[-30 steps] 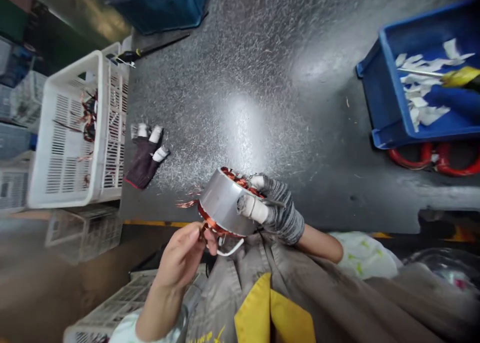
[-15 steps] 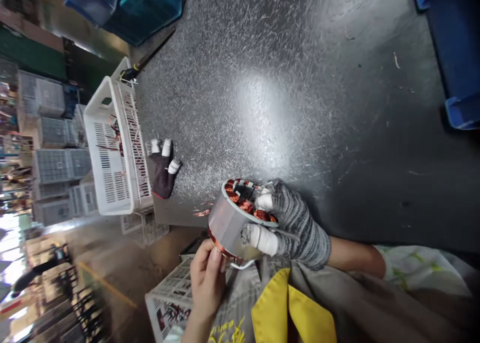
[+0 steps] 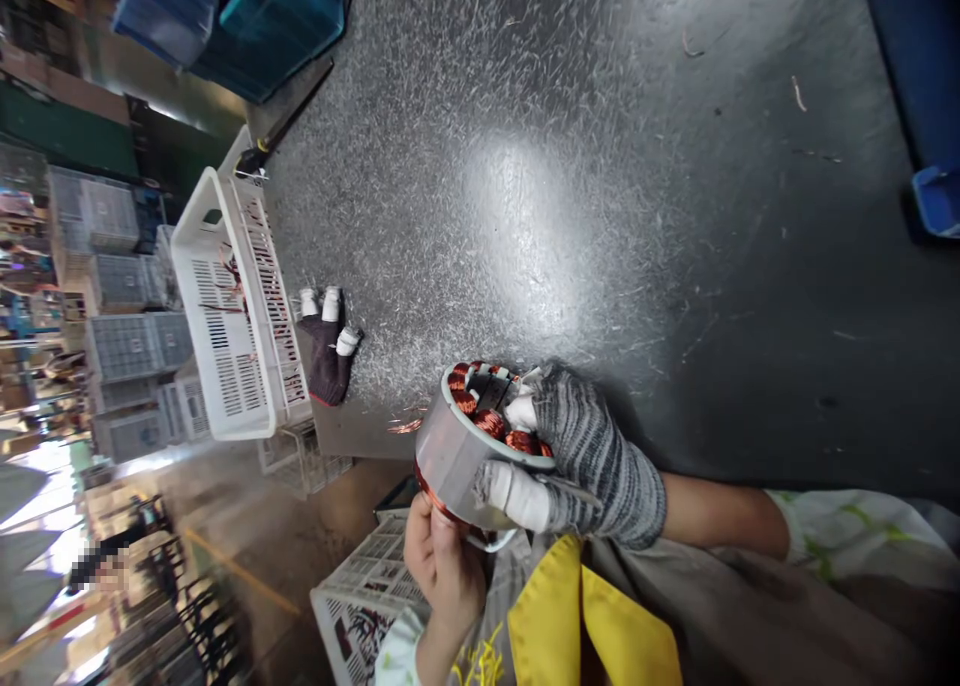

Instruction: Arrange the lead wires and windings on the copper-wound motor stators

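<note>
A round motor stator [image 3: 457, 451] with a silver metal shell and copper windings is held tilted at the near edge of the dark speckled table [image 3: 570, 186]. My right hand [image 3: 581, 461], in a grey knitted glove with white taped fingertips, grips its side and rim. My bare left hand [image 3: 442, 561] is closed under the stator's lower edge, fingers pinched at the copper wire and a white lead there.
A white slatted crate [image 3: 232, 326] with copper scraps stands at the table's left edge, a dark glove [image 3: 328, 351] lying beside it. Teal and blue bins [image 3: 247, 16] sit at the far left, a blue bin [image 3: 934, 201] at the right. Another white crate [image 3: 367, 596] is below.
The view has swung left, so the blue bin of white scraps slid out of view. My left hand moved in under the stator and closed on its lower edge. My right hand kept its grip.
</note>
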`<act>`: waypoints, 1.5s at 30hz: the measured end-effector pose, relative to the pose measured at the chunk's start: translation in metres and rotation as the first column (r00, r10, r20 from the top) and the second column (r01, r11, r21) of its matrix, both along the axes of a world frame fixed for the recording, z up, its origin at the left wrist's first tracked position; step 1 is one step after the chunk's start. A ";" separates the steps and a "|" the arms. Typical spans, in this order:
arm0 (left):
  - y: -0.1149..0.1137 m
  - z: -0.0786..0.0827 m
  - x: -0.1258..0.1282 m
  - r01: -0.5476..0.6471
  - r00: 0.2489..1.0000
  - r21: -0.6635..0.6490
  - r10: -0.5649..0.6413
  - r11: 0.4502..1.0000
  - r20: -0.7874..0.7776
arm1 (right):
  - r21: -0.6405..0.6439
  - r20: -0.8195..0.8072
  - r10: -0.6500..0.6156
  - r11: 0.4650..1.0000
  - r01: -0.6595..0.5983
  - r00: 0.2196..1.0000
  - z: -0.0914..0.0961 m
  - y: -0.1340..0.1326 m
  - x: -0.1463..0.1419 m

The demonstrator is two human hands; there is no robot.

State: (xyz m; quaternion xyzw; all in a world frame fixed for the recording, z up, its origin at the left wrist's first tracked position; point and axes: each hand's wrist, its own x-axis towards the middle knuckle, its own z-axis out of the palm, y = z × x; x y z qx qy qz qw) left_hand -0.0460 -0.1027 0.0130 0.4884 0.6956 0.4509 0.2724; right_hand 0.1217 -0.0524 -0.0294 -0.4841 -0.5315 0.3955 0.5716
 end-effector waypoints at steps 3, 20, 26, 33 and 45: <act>0.000 -0.003 0.002 -0.005 0.999 0.033 0.006 0.999 -0.036 | -0.013 -0.012 0.016 1.000 -0.016 1.000 -0.002 -0.002 0.000; 0.003 0.011 -0.013 0.094 0.902 -0.279 0.036 0.956 0.430 | 0.145 -0.124 -0.065 0.986 0.083 0.990 0.002 0.008 -0.002; 0.006 0.005 0.004 0.022 0.946 -0.132 0.022 0.991 0.322 | 0.110 -0.021 -0.035 0.993 0.038 0.999 0.004 0.008 0.001; 0.010 0.005 0.002 0.059 0.964 -0.107 -0.028 0.992 0.266 | 0.132 -0.036 0.007 0.991 -0.002 0.999 0.007 0.010 0.005; 0.031 0.021 -0.033 0.421 0.866 -0.334 -0.264 0.843 0.425 | -0.196 -0.128 -0.089 0.979 0.063 0.988 -0.012 -0.015 0.003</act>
